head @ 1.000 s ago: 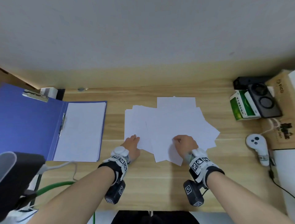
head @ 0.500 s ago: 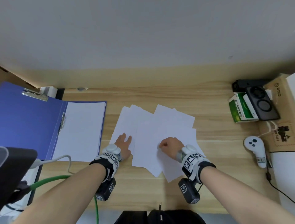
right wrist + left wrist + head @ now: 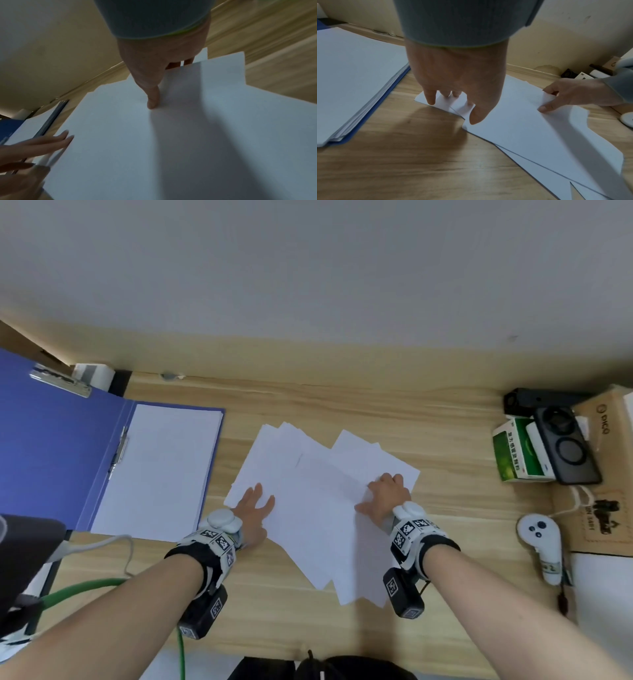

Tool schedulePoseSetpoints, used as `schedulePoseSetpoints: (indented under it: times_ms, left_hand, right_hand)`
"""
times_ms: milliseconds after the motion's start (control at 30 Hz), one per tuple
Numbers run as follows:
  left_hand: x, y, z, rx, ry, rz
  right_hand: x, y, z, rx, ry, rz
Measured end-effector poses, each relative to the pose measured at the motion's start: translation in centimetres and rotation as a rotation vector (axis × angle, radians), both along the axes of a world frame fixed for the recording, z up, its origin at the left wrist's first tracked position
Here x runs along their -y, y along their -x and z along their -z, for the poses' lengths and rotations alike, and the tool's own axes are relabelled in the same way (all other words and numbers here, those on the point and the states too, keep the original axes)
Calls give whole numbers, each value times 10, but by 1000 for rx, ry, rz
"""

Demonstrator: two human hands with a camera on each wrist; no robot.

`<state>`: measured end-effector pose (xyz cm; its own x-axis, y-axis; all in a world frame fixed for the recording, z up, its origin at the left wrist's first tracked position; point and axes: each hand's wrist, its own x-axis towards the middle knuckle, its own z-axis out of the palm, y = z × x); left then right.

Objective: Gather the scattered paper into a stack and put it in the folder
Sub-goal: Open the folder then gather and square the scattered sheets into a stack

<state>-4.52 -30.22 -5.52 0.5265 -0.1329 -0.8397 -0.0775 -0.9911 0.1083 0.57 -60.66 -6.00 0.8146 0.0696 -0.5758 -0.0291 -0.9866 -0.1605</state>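
One folder (image 3: 61,446) lies open. Left hand (image 3: 253,508) presses flat on the fanned sheets (image 3: 308,508); right hand (image 3: 387,494) pinches their edge.

Wooden desk (image 3: 445,440): paper (image 3: 318,501), folder (image 3: 51,446)

Head view: high above the near edge of the surface (image 3: 342,405), facing forward and down – both forearms enter from the bottom, wall across the top.
Left wrist view: close behind the left hand (image 3: 458,81), looking along it, low over the paper (image 3: 530,128); the right hand (image 3: 573,94) shows at its right edge.
Right wrist view: very near, tilted, looking along the right hand (image 3: 154,67) across the paper (image 3: 171,135); the left hand (image 3: 34,146) shows at lower left.
Shared: all three take in the sheets and both hands – the blue folder (image 3: 61,446) shows in the head view, at the left wrist view's left (image 3: 368,115) and at the right wrist view's left edge (image 3: 10,125).
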Motion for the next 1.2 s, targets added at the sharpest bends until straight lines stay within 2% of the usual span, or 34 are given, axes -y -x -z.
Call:
schedulePoseSetpoints:
  times_ms: [133, 200, 433, 533, 600, 700, 800, 867, 933, 1067, 1200]
  left_hand:
    - [0, 0, 0, 13, -1, 1]
    - [1, 1, -2, 27, -7, 7]
    - [10, -2, -11, 15, -56, 21]
    - [14, -2, -16, 23, -64, 23]
    - [14, -2, -19, 13, -66, 23]
    - [12, -1, -20, -1, -46, -20]
    - [11, 0, -17, 21, -38, -33]
    - [12, 0, -18, 38, -42, -28]
    - [12, 1, -18, 73, -22, -49]
    - [16, 1, -15, 218, 145, -108]
    - [36, 7, -15, 41, 245, -179]
  right_hand:
    - [19, 16, 4, -6, -243, 303]
    - [33, 27, 7, 66, -252, 451]
    - [58, 60, 10, 142, -231, 765]
    - [50, 67, 12, 129, -210, 795]
    - [42, 67, 11, 48, -189, 782]
    - [30, 63, 10, -66, -85, 686]
    - [25, 61, 10, -81, -62, 600]
    - [25, 64, 11, -42, -166, 638]
    - [27, 71, 11, 22, -316, 758]
    - [27, 75, 4, 123, -471, 844]
    - [22, 72, -4, 156, -559, 910]
